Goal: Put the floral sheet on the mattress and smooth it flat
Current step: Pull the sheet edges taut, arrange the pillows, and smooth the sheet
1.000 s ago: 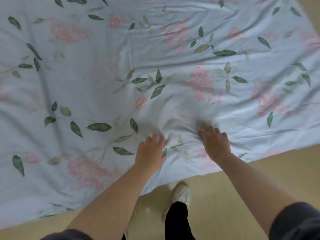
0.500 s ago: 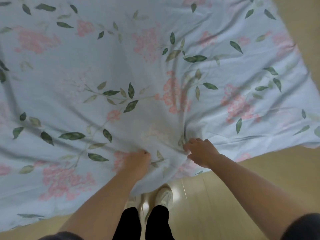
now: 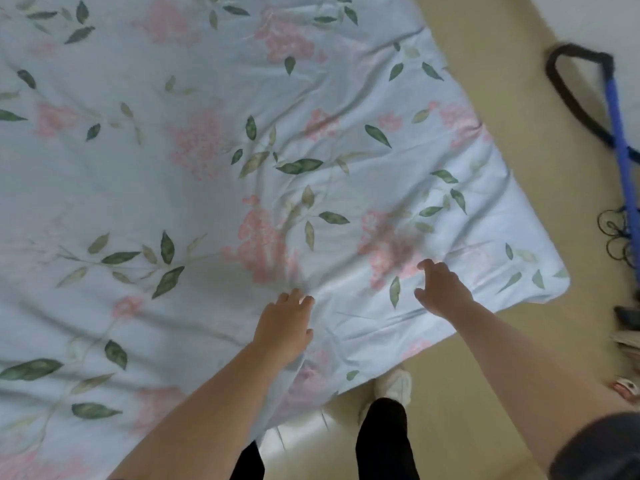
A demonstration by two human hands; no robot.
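- The floral sheet [image 3: 214, 188], pale blue with pink blossoms and green leaves, lies spread over the bed and fills most of the view; the mattress is hidden beneath it.
- One rounded corner of the sheet points toward the right, and its near edge hangs down over the side of the bed just in front of the person's legs.
- The cloth is not yet flat: shallow creases run outward from the area between the two hands, and longer folds cross the middle and the upper right part.
- The left hand [image 3: 284, 327] lies palm down on the sheet near its near edge, with straight fingers pressing on the cloth and gripping nothing.
- The right hand [image 3: 441, 289] is set apart from the left one, nearer the corner, with fingers spread and loosely bent and nothing held; motion blur makes it impossible to tell whether it touches the cloth or is just above it.
- Both forearms are bare, and a dark sleeve [image 3: 602, 448] shows at the lower right.
- Below the sheet's edge the person's black trousers [image 3: 382, 441] and a white shoe [image 3: 394, 382] stand on the beige floor [image 3: 485, 393].
- At the right edge a blue pole [image 3: 620, 133] with a black strap [image 3: 571, 95] lies on the floor, with thin dark cables [image 3: 616, 237] beside it.
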